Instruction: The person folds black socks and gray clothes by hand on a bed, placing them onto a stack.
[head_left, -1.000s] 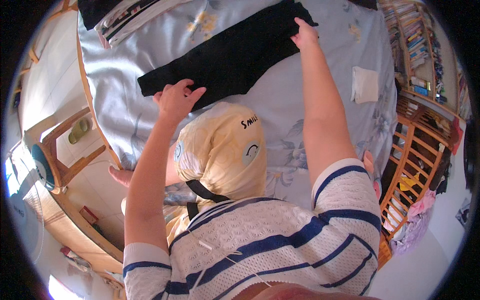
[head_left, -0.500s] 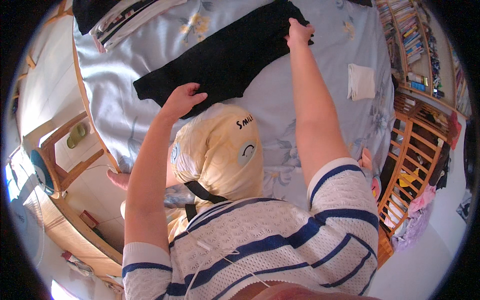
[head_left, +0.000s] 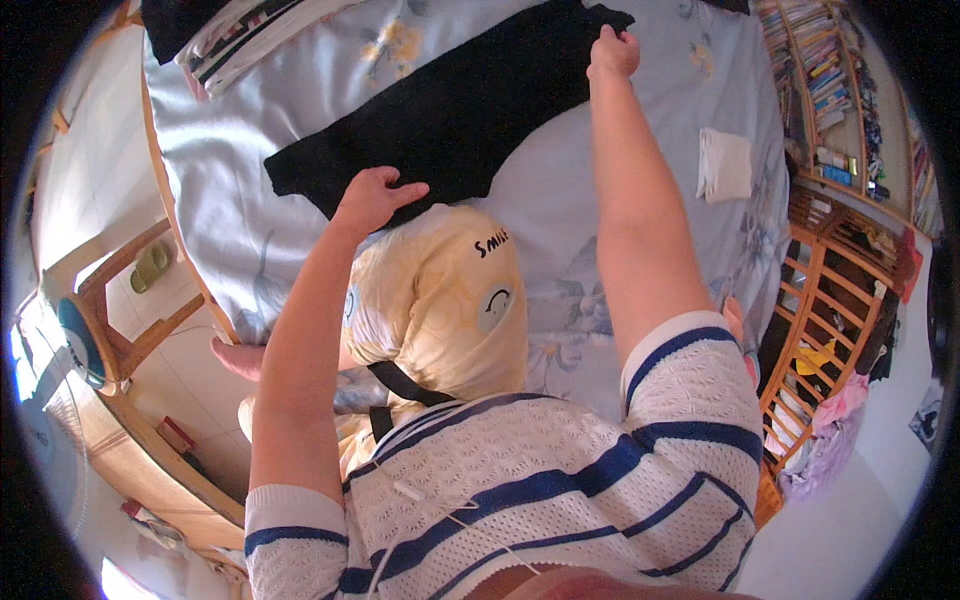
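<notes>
A long black garment (head_left: 430, 110) lies spread flat across the bed, slanting from lower left to upper right; whether it is trousers or a top I cannot tell. At its far right end, my right hand (head_left: 612, 55) has its fingers closed on the edge of the cloth. My left hand (head_left: 375, 200) rests on the near edge towards the left end, thumb stretched out apart from the fingers, some of which are hidden beneath the hand. Just below it is my bent knee in yellow patterned trousers (head_left: 440, 300).
The bed has a pale blue flowered sheet (head_left: 570, 200). A stack of folded clothes (head_left: 250, 45) sits at the far left, and a folded white cloth (head_left: 724, 165) lies on the right. Bookshelves (head_left: 825, 90) and a wooden slatted rack (head_left: 820, 330) stand beyond the bed's right side; a wooden chair (head_left: 120, 300) is left.
My right hand has shifted slightly right and up, drawing the garment's far corner outward. My left hand has slid a little to the right along the near edge.
</notes>
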